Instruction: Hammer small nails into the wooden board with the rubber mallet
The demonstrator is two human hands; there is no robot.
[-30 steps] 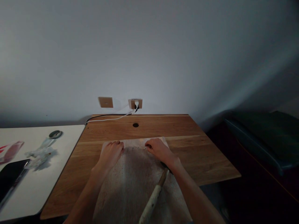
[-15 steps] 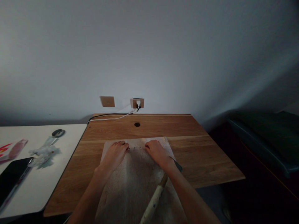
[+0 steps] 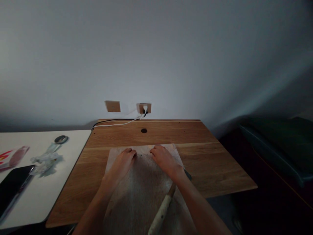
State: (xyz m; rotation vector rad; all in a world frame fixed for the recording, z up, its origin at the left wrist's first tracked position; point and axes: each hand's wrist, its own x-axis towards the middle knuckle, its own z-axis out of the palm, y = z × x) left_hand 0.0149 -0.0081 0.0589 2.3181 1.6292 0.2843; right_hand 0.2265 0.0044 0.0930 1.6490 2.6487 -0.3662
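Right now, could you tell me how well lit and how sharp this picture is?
Head view: dim overall, no glare on the wall; the left hand and right hand on the speckled sheet are murky; the phone on the white table smears at the left edge; the right side is nearly black.

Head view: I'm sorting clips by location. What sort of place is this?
Probably a home room or small study: a wooden desk with a cable hole stands against a plain wall, a wall socket has cables plugged in, and a white side table adjoins it.
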